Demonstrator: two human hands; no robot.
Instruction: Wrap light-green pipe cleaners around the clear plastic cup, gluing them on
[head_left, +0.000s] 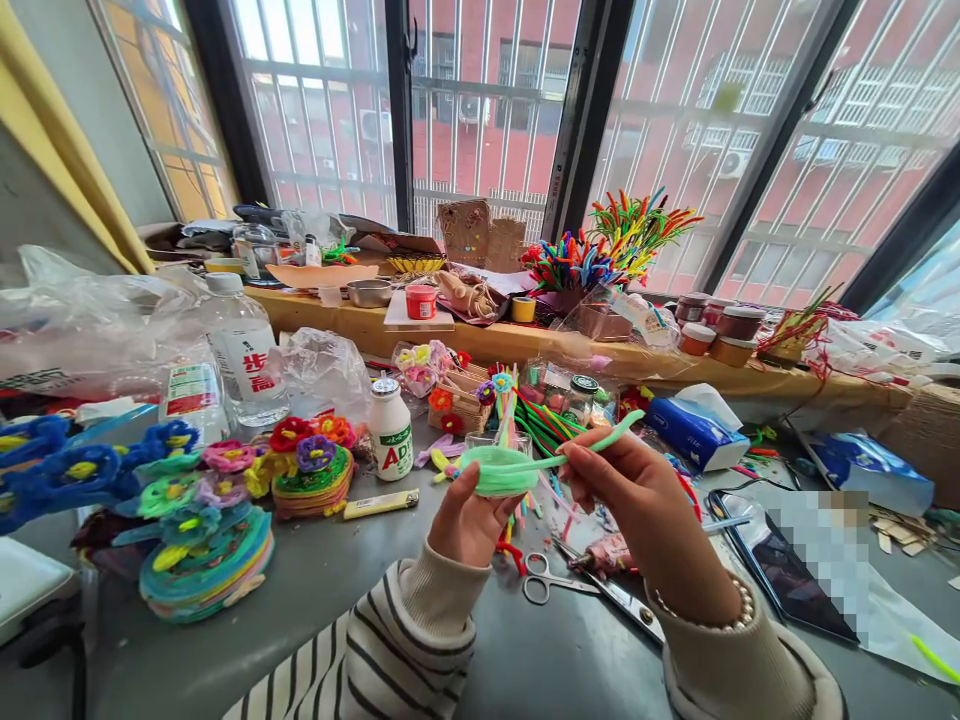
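Note:
In front of me my left hand [471, 520] is closed around a small round cup-like piece, ringed with coiled mint-green pipe cleaner [501, 482]. My fingers and the coil hide much of what lies under the wrap. One green strand leads off from the ring to the right. My right hand [637, 500] pinches this strand between thumb and fingertips, and its loose end [621, 430] sticks out past them, up and to the right. Below the hands, small scissors [551, 578] and a larger pair of scissors [626, 600] lie on the grey table [525, 660].
To the left stand two pipe-cleaner pots with flowers [206, 570] [311, 485], a white bottle [390, 430] and a yellow strip [381, 503]. A phone [787, 570] and a blue tissue pack [694, 430] lie right. Bundled pipe cleaners [577, 265] fill the back ledge.

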